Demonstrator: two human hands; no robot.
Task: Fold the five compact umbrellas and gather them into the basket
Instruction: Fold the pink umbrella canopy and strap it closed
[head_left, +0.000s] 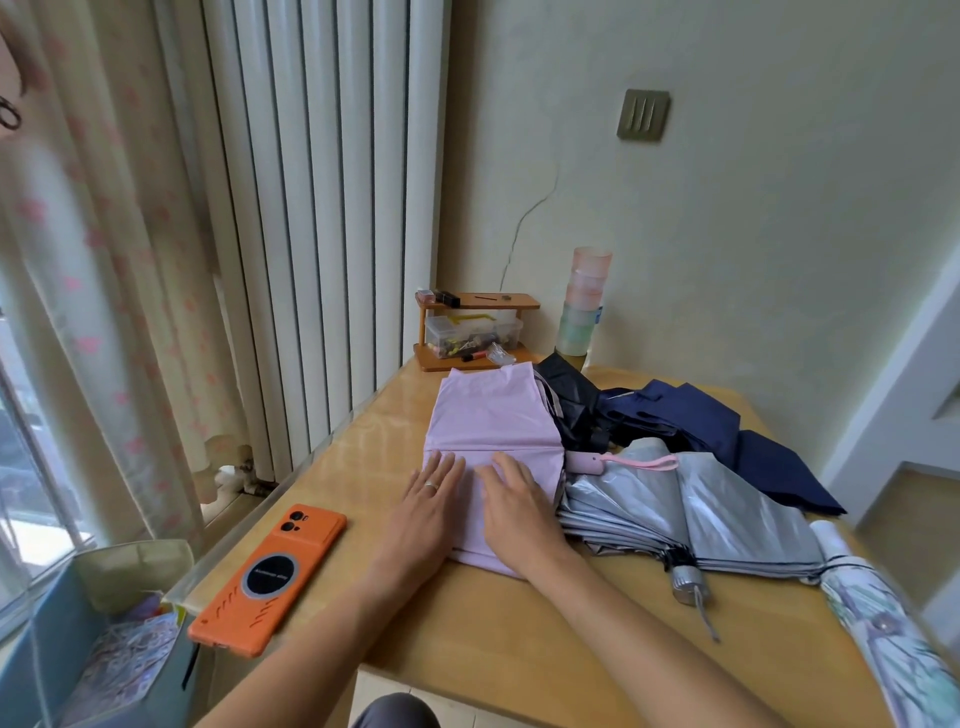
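Both hands, left and right, press flat on the pink umbrella; smooth each panel outward before rolling.

head cam | looks forward-down, close over wooden table | single view, nothing shared

Umbrella heap blocks right — bare table nearer.

No text can be read. The orange phone near the table's left edge carries small pale lettering on its black disc, too blurred to make out.
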